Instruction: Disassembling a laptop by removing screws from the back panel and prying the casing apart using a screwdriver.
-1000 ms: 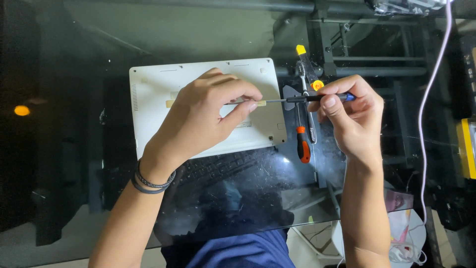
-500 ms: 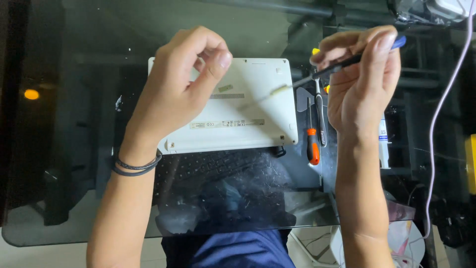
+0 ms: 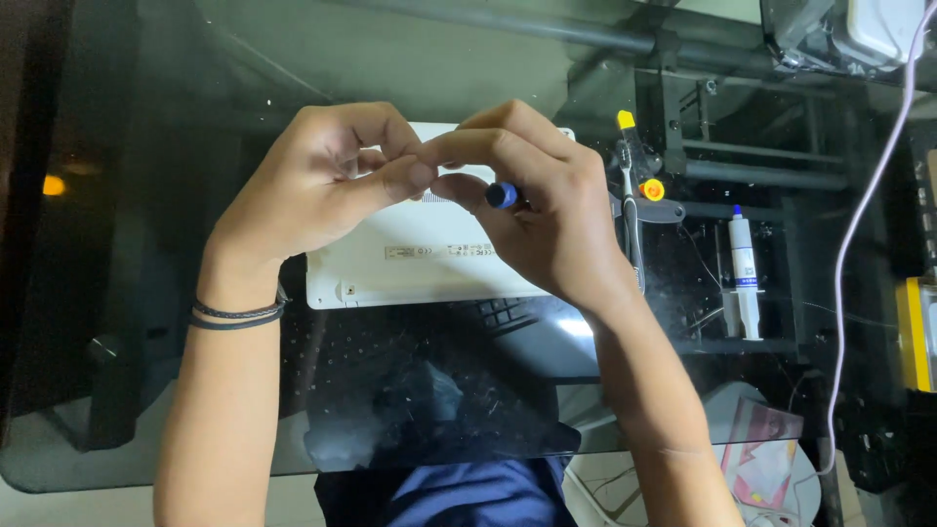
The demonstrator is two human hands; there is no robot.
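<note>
A white laptop (image 3: pixel 429 259) lies upside down on a dark glass table (image 3: pixel 146 322). Both hands meet above its middle. My right hand (image 3: pixel 547 210) is closed around a small screwdriver whose blue end cap (image 3: pixel 502 195) faces the camera; the shaft is hidden by the fingers. My left hand (image 3: pixel 322 181) pinches thumb and forefinger together right beside the screwdriver's cap, touching my right fingertips. What the left fingers pinch is too small to tell. A black band circles my left wrist.
To the right of the laptop lie a yellow-tipped tool (image 3: pixel 627 122) and a toothbrush-like tool (image 3: pixel 632 234). A white syringe with a blue cap (image 3: pixel 745 273) rests further right. A pale cable (image 3: pixel 859 224) runs down the right side. A yellow object (image 3: pixel 916 332) sits at the right edge.
My right hand has come left from beside the laptop to over its middle and turned the screwdriver upright. My left hand closed into a pinch and met it.
</note>
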